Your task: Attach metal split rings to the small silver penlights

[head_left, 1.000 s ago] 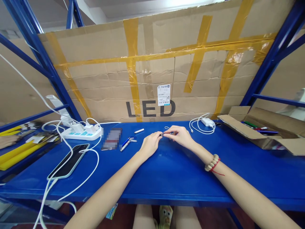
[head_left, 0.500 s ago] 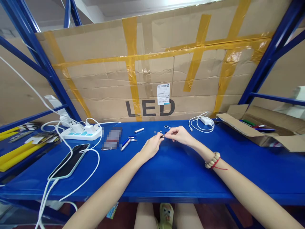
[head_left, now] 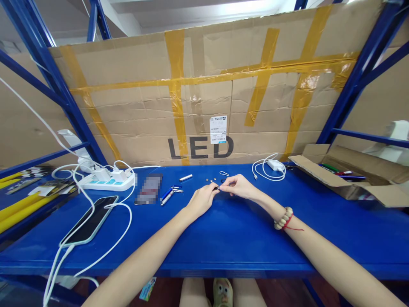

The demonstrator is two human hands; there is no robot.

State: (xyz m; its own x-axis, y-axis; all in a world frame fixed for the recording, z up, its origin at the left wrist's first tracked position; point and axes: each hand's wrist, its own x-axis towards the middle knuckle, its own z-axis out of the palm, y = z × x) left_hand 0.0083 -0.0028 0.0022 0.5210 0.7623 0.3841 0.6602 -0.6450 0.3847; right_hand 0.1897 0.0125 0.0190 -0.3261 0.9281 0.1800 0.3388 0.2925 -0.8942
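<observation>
My left hand (head_left: 203, 198) is closed, its fingertips pinching a small dark piece (head_left: 217, 188) just above the blue tabletop. From the other side my right hand (head_left: 238, 186) meets it in a pinch, and its fingertips touch or nearly touch the dark piece; what they hold is too small to make out. Just beyond the fingers lie several small round metal discs (head_left: 211, 181) like button cells. Behind them rests a thin pale loop (head_left: 224, 173). A silver tube (head_left: 185, 178) lies to the left, beyond a blue and silver pair of pen-like tubes with clips (head_left: 168, 197).
On the left are a phone (head_left: 91, 219), a white power strip (head_left: 107, 182) with trailing cables, and a blurred-out flat item (head_left: 148, 189). A white coiled cable with an adapter (head_left: 275, 164) and an open cardboard box (head_left: 345, 181) holding pens stand right. Taped cardboard (head_left: 143, 128) forms the back.
My hands stay together at the same spot, with small finger shifts. More of the small discs show beyond the fingers. The whole view has tilted slightly upward.
</observation>
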